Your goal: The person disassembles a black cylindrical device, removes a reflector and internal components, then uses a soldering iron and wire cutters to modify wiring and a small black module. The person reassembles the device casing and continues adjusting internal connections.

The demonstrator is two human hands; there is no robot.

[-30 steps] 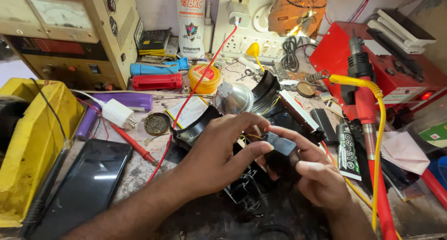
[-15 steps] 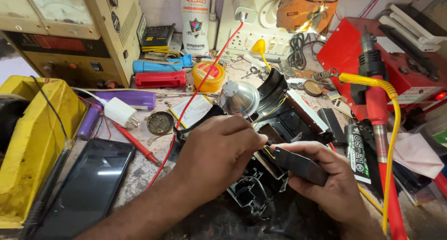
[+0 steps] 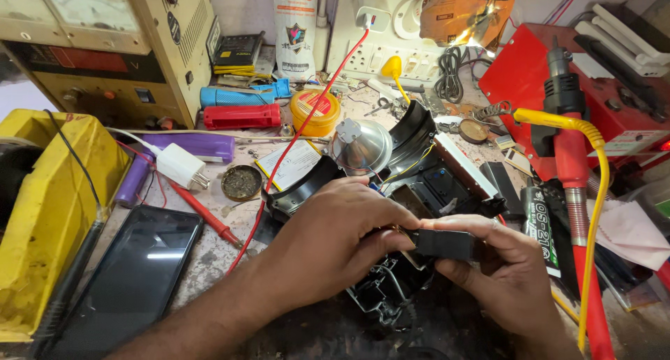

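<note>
Black plastic dominates the centre of the cluttered surface, where both hands meet over an opened lamp housing. The right hand pinches a small black rectangular block, thumb above and fingers below, apparently to steady it while the left hand closes its fingertips on the block's near end, where a brass-coloured contact shows; each grip is nearly shut on the block. The block sits just above the dark inner frame of the housing, its long axis running roughly left to right, contact end pointing towards the left hand. A silver reflector rests behind the hands, near a round yellow tin. A dark phone lies face up at left, beside a yellow tray; a red-handled hot-air tool with a yellow cable stands at right.
</note>
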